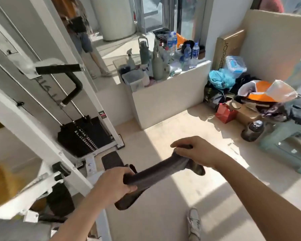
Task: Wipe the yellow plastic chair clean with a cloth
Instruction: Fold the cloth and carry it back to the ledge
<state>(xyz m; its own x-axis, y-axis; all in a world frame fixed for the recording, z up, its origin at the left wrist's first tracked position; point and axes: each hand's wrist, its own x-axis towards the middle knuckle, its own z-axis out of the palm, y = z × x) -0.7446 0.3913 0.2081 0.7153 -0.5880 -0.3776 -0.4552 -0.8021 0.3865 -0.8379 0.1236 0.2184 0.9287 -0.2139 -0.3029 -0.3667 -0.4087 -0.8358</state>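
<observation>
A dark grey cloth (156,171) is stretched taut between both hands above the floor. My left hand (113,183) grips its lower left end, where a loose flap hangs down. My right hand (196,152) grips the upper right end, with another loose bit hanging under the wrist. A blurred yellow shape (2,185) shows at the far left edge behind the white frame; it could be the yellow chair, but I cannot tell.
A white gym machine (87,108) with a black weight stack (83,134) fills the left. A white ledge (167,91) holds bottles and containers. Bags and clutter (250,94) lie at the right, beside a green stool (288,146). My shoe (195,223) stands on the sunlit floor.
</observation>
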